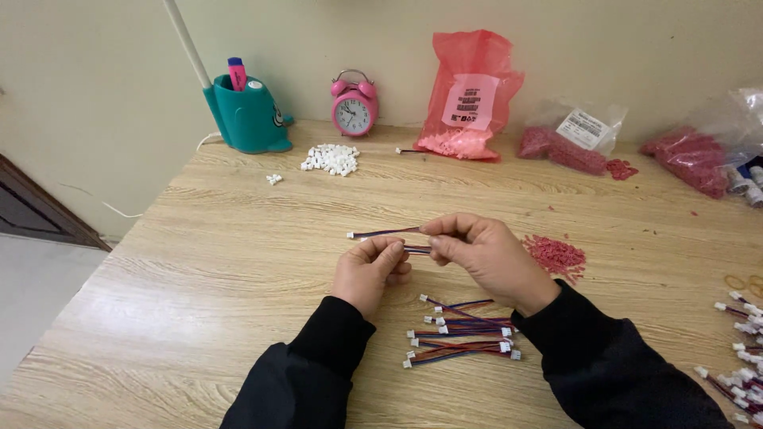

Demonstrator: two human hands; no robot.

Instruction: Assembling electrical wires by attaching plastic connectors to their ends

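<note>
Both my hands pinch short wire leads above the wooden table [238, 262].

The table carries a red plastic bag [470, 95] at the back wall, a teal pen holder [248, 117], and a pink alarm clock [354, 105]. Below my wrists lies a pile of finished wire leads [465, 334]. My right hand [485, 258] pinches one wire lead [385, 233] with a white connector, held just over the table's middle; my left hand [369, 270] presses thumb and forefinger onto another lead's end [417, 249].
</note>
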